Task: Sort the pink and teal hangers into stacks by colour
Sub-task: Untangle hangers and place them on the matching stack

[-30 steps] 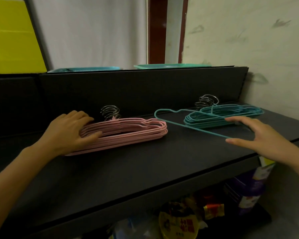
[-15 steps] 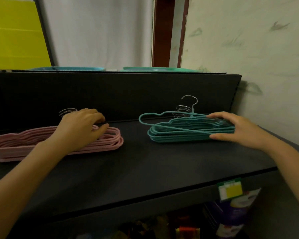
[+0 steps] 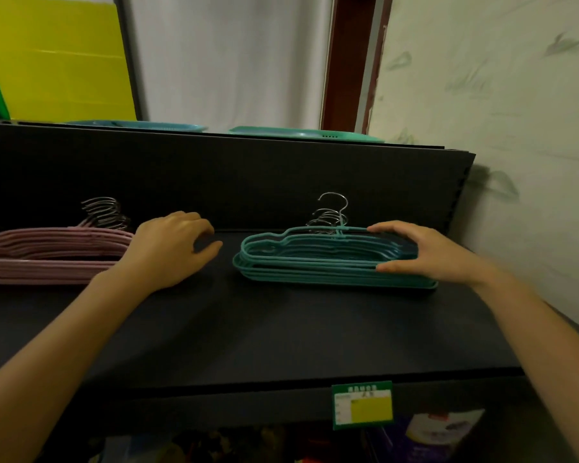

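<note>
A stack of pink hangers point(image 3: 47, 248) lies flat at the left of the black shelf point(image 3: 281, 329), its metal hooks toward the back panel. My left hand point(image 3: 171, 248) rests palm down over the stack's right end, fingers loosely curled and touching the shelf. A stack of teal hangers point(image 3: 298, 265) lies right of centre, with one hook standing higher than the others. My right hand point(image 3: 428, 252) grips the teal stack's right end, fingers on top and thumb against the front edge.
A black back panel point(image 3: 248, 182) rises behind the shelf, with two teal trays point(image 3: 131, 125) point(image 3: 301, 133) on top. A pale wall point(image 3: 515, 128) closes the right side. A green and yellow price label point(image 3: 363, 407) hangs on the front edge, with packaged goods below.
The single teal hanger that stuck out to the left now lies on the teal stack under my right hand. My left hand has slid to the pink stack's right end.
</note>
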